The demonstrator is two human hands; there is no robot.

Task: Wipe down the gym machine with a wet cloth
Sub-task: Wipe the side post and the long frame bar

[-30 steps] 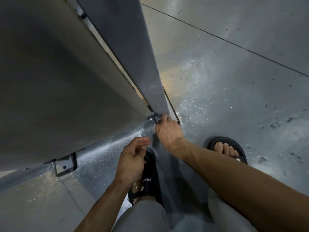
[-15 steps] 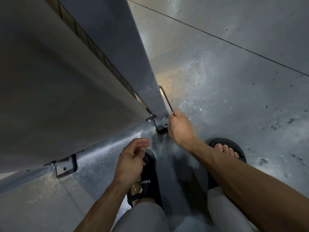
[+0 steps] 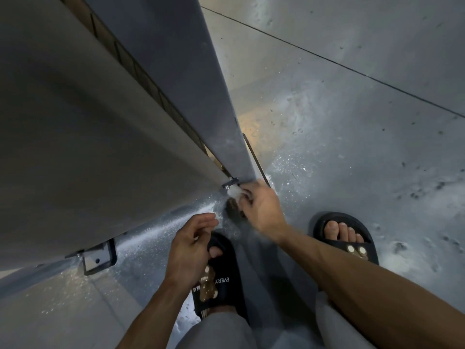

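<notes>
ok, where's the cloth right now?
Head view, centre: the small white cloth is pinched in the right hand, pressed at the foot of the grey panel by its corner bracket, above the left sandal.

Landmark: tall grey metal machine post (image 3: 201, 96). Right hand (image 3: 261, 205) at its foot, left hand (image 3: 187, 245) nearer, black slide sandals (image 3: 221, 285) behind.

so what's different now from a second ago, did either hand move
The right hand moved: at the foot of the grey post a second ago, out to the thin rod on the right half a second ago, now back at the small bracket, pinching a small white cloth against it. The left hand stayed low over the left sandal, fingers loosely curled, holding nothing. Both feet and the machine's grey post are unchanged.
</notes>
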